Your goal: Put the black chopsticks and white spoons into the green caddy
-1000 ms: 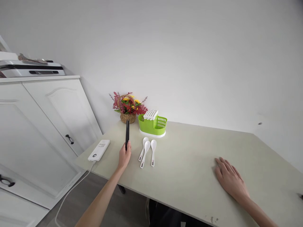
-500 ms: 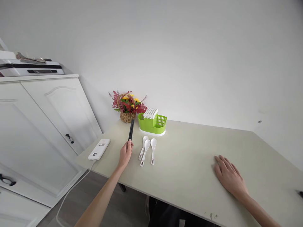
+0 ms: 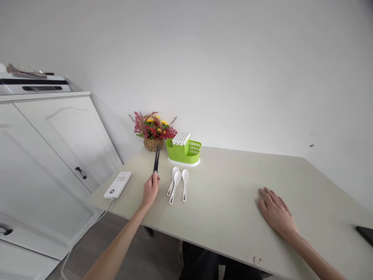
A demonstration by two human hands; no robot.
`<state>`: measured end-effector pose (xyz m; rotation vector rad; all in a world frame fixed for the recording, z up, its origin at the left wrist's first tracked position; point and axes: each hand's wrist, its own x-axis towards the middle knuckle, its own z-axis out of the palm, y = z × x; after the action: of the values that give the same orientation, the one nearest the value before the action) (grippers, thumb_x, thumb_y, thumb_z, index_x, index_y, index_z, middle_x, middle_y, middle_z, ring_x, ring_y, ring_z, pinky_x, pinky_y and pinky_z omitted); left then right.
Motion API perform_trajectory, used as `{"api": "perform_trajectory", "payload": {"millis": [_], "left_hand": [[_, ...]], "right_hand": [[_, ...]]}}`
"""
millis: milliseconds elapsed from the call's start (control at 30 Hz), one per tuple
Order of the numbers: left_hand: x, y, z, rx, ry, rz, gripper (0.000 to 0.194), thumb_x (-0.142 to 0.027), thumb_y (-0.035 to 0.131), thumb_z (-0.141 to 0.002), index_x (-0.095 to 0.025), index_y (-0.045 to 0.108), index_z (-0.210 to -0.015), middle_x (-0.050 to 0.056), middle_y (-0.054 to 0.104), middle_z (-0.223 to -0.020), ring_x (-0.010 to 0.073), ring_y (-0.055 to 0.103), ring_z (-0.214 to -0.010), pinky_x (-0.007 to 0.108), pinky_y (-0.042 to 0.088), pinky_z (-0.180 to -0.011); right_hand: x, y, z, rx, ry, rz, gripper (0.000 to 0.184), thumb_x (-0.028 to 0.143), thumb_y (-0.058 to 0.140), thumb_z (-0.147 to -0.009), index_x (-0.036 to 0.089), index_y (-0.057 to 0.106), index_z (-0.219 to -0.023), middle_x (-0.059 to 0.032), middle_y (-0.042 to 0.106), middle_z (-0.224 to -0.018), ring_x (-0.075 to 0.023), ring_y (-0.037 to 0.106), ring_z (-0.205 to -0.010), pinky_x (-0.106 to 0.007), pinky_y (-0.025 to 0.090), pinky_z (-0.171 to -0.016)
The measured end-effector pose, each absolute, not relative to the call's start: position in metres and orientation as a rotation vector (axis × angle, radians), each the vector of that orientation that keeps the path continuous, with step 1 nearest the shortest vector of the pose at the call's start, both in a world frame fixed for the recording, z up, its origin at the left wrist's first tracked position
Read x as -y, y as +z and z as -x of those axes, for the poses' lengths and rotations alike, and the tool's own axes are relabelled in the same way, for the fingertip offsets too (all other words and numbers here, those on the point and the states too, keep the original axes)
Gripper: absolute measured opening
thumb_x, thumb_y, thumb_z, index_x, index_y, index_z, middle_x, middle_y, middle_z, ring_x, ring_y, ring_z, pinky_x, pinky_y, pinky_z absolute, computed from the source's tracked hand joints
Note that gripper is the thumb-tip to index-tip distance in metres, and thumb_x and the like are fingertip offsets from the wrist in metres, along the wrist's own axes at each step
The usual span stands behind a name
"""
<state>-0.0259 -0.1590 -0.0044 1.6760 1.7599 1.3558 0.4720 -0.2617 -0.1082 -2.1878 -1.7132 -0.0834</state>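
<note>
My left hand (image 3: 150, 189) is closed around the lower ends of black chopsticks (image 3: 156, 159), which point away from me toward the flower basket. Just right of that hand lie three white spoons (image 3: 176, 182), bowls facing the wall and handles toward me. Behind the spoons stands a green cutlery holder (image 3: 183, 152) with a white slatted top and a white base; its compartments look bare from here. My right hand (image 3: 276, 210) rests palm down on the table, fingers stretched out and holding nothing.
A wicker basket of artificial flowers (image 3: 153, 144) stands by the wall. A white power bank (image 3: 118, 185) with a cable lies at the left of the table (image 3: 221, 194). White cabinets (image 3: 67, 144) flank the left side. A black object (image 3: 365, 234) sits at the right edge.
The whole view has shifted slightly, so things appear further left. The chopsticks' far tips have spread a little apart in my left hand. My right hand stays flat on the table.
</note>
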Motion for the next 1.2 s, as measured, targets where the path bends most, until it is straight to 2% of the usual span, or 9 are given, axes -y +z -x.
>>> {"api": "perform_trajectory", "payload": {"millis": [133,267,367,467,600,700,833,933,1200], "left_hand": [[0.169,0.009,0.010,-1.733,1.272,-1.794,0.058,-0.067,0.025,-0.102,-0.022,0.055,-0.081,-0.002,0.052,-0.058,0.0154,0.052,-0.051,0.025,0.041,-0.052],[0.179,0.027,-0.033,-1.696,0.942,-2.083,0.049,-0.055,0.028,-0.106,-0.022,0.058,-0.086,-0.001,0.058,-0.060,0.0180,0.060,-0.056,0.026,0.040,-0.057],[0.185,0.034,-0.073,-1.711,0.574,-2.345,0.039,-0.046,0.032,-0.108,-0.021,0.059,-0.095,0.003,0.067,-0.071,0.0214,0.068,-0.067,0.027,0.042,-0.060],[0.191,0.033,-0.105,-1.715,0.262,-2.532,0.038,-0.043,0.032,-0.109,-0.018,0.060,-0.102,0.009,0.072,-0.081,0.0258,0.074,-0.077,0.031,0.048,-0.066],[0.198,0.022,-0.126,-1.671,0.070,-2.642,0.037,-0.032,0.029,-0.110,-0.010,0.058,-0.117,0.014,0.073,-0.085,0.0290,0.076,-0.081,0.036,0.053,-0.070],[0.204,0.018,-0.133,-1.643,-0.074,-2.713,0.034,-0.017,0.038,-0.105,-0.005,0.051,-0.134,0.016,0.073,-0.090,0.0290,0.076,-0.084,0.035,0.055,-0.072],[0.213,0.022,-0.142,-1.627,-0.201,-2.752,0.059,0.000,0.057,-0.087,-0.002,0.044,-0.145,0.021,0.071,-0.104,0.0313,0.076,-0.091,0.036,0.058,-0.075],[0.220,0.029,-0.149,-1.596,-0.250,-2.766,0.073,0.005,0.062,-0.078,-0.003,0.042,-0.148,0.021,0.070,-0.109,0.0312,0.075,-0.093,0.035,0.059,-0.077],[0.235,0.033,-0.170,-1.494,-0.360,-2.732,0.085,0.006,0.067,-0.073,-0.002,0.038,-0.153,0.021,0.072,-0.108,0.0301,0.076,-0.093,0.034,0.061,-0.077]], "right_hand": [[0.261,-0.108,-0.472,1.707,-0.094,2.195,0.065,0.044,0.019,-0.102,0.013,0.050,-0.150,-0.0093,0.044,-0.163,-0.0234,0.032,-0.154,-0.044,0.021,-0.128],[0.260,-0.108,-0.471,1.703,-0.103,2.198,0.064,0.043,0.020,-0.102,0.014,0.050,-0.150,-0.0091,0.045,-0.162,-0.0232,0.032,-0.154,-0.044,0.021,-0.128],[0.260,-0.107,-0.470,1.706,-0.103,2.200,0.062,0.041,0.021,-0.102,0.014,0.050,-0.150,-0.0094,0.045,-0.162,-0.0232,0.031,-0.154,-0.044,0.022,-0.128],[0.261,-0.104,-0.469,1.701,-0.100,2.200,0.062,0.041,0.020,-0.103,0.014,0.051,-0.150,-0.0093,0.045,-0.162,-0.0232,0.031,-0.154,-0.045,0.022,-0.128],[0.262,-0.102,-0.469,1.685,-0.094,2.197,0.061,0.041,0.020,-0.103,0.015,0.051,-0.149,-0.0087,0.045,-0.162,-0.0229,0.033,-0.154,-0.045,0.022,-0.128],[0.262,-0.099,-0.469,1.677,-0.077,2.201,0.061,0.041,0.021,-0.103,0.015,0.051,-0.150,-0.0085,0.045,-0.162,-0.0230,0.033,-0.154,-0.045,0.022,-0.128],[0.263,-0.095,-0.468,1.671,-0.058,2.211,0.061,0.040,0.020,-0.104,0.014,0.050,-0.150,-0.0086,0.044,-0.163,-0.0230,0.032,-0.154,-0.045,0.022,-0.128],[0.264,-0.092,-0.466,1.673,-0.029,2.218,0.061,0.041,0.021,-0.104,0.015,0.050,-0.151,-0.0083,0.042,-0.164,-0.0229,0.031,-0.155,-0.045,0.022,-0.128],[0.264,-0.091,-0.465,1.671,-0.044,2.211,0.061,0.041,0.021,-0.103,0.015,0.051,-0.150,-0.0091,0.043,-0.163,-0.0232,0.031,-0.154,-0.045,0.022,-0.128]]}}
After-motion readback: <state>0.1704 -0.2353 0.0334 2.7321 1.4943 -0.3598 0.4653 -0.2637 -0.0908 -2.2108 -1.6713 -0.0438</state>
